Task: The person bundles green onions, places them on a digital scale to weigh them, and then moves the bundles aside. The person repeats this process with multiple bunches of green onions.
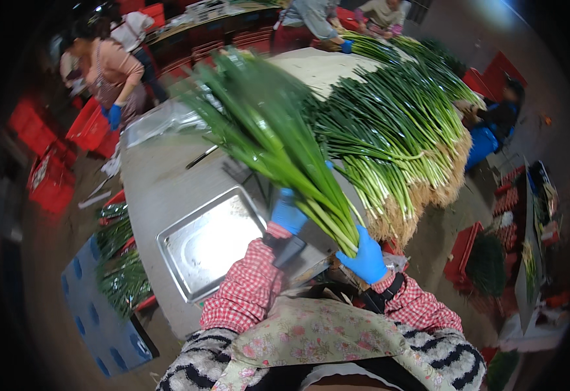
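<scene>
A bunch of long green allium stalks (285, 141), like green garlic or green onions, slants over the work table, its leaf tips blurred. My right hand (365, 254), in a blue glove, is closed around the pale lower ends. Farther up, my blue-gloved left hand (289, 212) is against the underside of the bunch; the leaves hide most of its fingers. A blue spot beyond the stalks may be a fingertip. Below my left hand lies a shallow metal tray (165, 244), wet and shiny inside. To the right, a large pile of stalks (392, 127) has its fibrous roots (405, 215) facing outward.
The metal table (143, 181) bears a dark pen-like tool (202, 157) and clear plastic bags (167, 119). Co-workers (111, 73) stand left and at the far side. Red crates (89, 127) surround the table. A blue panel (89, 308) is at lower left.
</scene>
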The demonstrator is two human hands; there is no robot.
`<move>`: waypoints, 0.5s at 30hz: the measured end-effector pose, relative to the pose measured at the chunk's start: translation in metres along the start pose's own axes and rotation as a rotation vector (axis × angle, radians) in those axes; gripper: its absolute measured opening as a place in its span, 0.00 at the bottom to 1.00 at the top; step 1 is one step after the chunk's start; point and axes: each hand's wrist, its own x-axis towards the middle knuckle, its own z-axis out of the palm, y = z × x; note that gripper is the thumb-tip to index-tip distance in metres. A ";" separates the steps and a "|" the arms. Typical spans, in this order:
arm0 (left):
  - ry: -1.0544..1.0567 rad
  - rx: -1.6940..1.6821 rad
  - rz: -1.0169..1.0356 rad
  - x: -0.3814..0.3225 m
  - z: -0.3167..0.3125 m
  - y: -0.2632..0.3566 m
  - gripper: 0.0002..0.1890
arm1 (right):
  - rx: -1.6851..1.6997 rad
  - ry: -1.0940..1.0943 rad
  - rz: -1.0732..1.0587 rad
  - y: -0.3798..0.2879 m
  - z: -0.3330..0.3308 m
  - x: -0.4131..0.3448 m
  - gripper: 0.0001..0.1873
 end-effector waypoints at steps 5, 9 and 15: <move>0.197 0.147 0.574 -0.079 -0.008 0.117 0.37 | -0.067 -0.201 -0.296 -0.013 0.032 0.044 0.38; 0.398 0.255 1.008 -0.165 -0.011 0.188 0.37 | -0.044 -0.355 -0.472 -0.040 0.077 0.082 0.33; 0.930 0.371 1.186 -0.312 -0.045 0.238 0.33 | -0.193 -0.631 -0.623 -0.073 0.157 0.141 0.24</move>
